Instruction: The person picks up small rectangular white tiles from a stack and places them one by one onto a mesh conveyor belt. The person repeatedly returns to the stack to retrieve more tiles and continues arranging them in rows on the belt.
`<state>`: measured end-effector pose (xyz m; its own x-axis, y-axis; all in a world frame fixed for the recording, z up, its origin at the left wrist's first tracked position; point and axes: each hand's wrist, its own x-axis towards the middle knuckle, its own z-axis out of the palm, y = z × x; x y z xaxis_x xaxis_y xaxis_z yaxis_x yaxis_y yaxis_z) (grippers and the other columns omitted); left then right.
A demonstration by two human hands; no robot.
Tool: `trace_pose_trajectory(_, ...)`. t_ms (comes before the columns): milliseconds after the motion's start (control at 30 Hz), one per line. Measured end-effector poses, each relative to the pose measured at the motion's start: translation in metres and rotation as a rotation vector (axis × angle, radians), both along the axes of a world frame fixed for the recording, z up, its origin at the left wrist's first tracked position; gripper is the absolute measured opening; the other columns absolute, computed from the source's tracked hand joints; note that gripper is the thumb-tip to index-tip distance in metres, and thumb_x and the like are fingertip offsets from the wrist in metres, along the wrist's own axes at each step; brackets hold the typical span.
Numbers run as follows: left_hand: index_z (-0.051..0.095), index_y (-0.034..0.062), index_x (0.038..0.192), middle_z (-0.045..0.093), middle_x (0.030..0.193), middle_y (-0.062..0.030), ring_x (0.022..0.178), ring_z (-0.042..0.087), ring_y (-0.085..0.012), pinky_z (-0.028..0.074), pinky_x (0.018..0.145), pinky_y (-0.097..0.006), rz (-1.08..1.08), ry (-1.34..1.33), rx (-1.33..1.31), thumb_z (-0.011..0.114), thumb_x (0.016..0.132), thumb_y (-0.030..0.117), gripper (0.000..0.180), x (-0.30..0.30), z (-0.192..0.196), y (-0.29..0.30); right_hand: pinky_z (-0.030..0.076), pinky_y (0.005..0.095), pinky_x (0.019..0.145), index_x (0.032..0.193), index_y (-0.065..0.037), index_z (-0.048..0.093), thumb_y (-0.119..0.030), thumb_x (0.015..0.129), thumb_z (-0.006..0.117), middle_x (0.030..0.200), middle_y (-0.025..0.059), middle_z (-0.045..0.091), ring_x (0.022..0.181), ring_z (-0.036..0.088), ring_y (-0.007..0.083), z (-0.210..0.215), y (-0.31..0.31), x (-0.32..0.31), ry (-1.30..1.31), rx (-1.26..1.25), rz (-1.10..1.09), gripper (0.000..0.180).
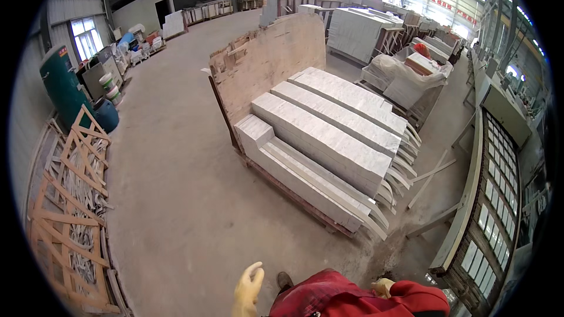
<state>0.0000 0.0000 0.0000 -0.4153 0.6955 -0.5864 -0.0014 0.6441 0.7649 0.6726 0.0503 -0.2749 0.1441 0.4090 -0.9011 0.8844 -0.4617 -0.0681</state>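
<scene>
Standing mid-frame, a wooden panel (267, 56) likely braces stacked marble slabs (320, 128); at bottom, left hand (249, 289) loosely spread, right hand (383, 287) too hidden to tell.

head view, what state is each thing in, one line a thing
left hand, yellow-gloved, open, nothing seen in it
right hand, yellow-gloved, mostly hidden, grip unclear
stone slabs, stacked in rows
wooden board, standing on edge behind the stone slabs
wooden strips, lying crossed
green tank, upright
blue drum, upright
pale panels, laid out in rows
</scene>
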Motion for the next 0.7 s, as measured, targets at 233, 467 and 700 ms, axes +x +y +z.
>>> trace_pose_trajectory(233, 0.071, 0.0232, 0.141, 0.075, 0.131, -0.0079, 0.087, 0.072, -0.0183, 0.055, 0.061, -0.034, -0.045, -0.006, -0.124, 0.066, 0.097, 0.044, 0.049, -0.094, -0.021, 0.082, 0.057, 0.0458, 0.086, 0.125, -0.006, 0.075, -0.048, 0.106, 0.062, 0.109, 0.0198, 0.078, 0.097, 0.076, 0.0279, 0.111, 0.101, -0.183, 0.011, 0.029, -0.212, 0.047)
trace_pose_trajectory(467, 0.067, 0.017, 0.145, 0.072, 0.138, -0.0133, 0.108, 0.072, -0.0256, 0.058, 0.079, -0.038, -0.2, -0.016, -0.086, 0.066, 0.1, 0.043, 0.052, -0.126, -0.012, 0.178, 0.06, 0.0456, 0.079, 0.128, -0.003, 0.071, -0.041, 0.106, 0.06, 0.109, 0.0194, 0.078, 0.088, 0.076, 0.03, 0.137, 0.196, -0.274, 0.079, 0.098, -0.276, 0.045)
trace_pose_trajectory(700, 0.063, 0.0087, 0.146, 0.068, 0.143, -0.0189, 0.138, 0.061, -0.0344, 0.047, 0.116, -0.046, -0.352, 0.113, 0.029, 0.063, 0.103, 0.04, 0.053, -0.169, -0.053, 0.298, 0.062, 0.0439, 0.072, 0.13, -0.002, 0.068, -0.035, 0.107, 0.058, 0.107, 0.0196, 0.079, 0.079, 0.076, 0.0309, 0.117, 0.296, -0.352, 0.199, 0.164, -0.452, 0.043)
